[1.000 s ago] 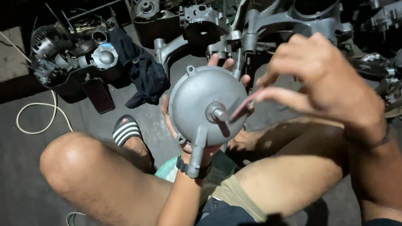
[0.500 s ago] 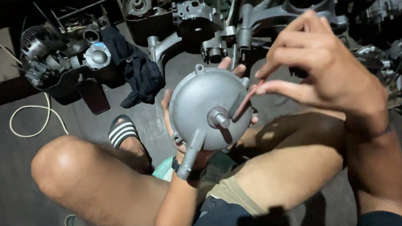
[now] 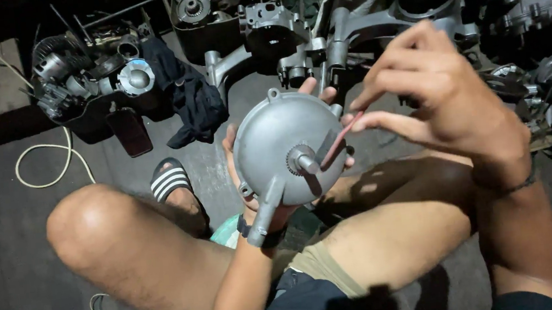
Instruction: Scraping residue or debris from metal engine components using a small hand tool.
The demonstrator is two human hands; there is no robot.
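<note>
A round grey metal engine cover (image 3: 280, 144) with a splined shaft at its centre and a lever arm pointing down-left is held up in front of me. My left hand (image 3: 240, 172) cups it from behind, fingertips showing at its top and left edge. My right hand (image 3: 442, 95) pinches a thin reddish strip-like tool (image 3: 334, 145) between thumb and fingers; its tip touches the cover near the shaft. I sit on the floor with bare knees on both sides.
Engine cases and crankcase parts (image 3: 371, 18) lie on the floor ahead. A black tub of parts (image 3: 90, 85) stands at upper left, a dark rag (image 3: 190, 102) beside it. A white cable (image 3: 44, 167) loops at left. My striped sandal (image 3: 171, 182) is below.
The view has shifted slightly. My right hand has moved the reddish tool a little along the cover near the shaft; the left hand keeps holding the cover.
</note>
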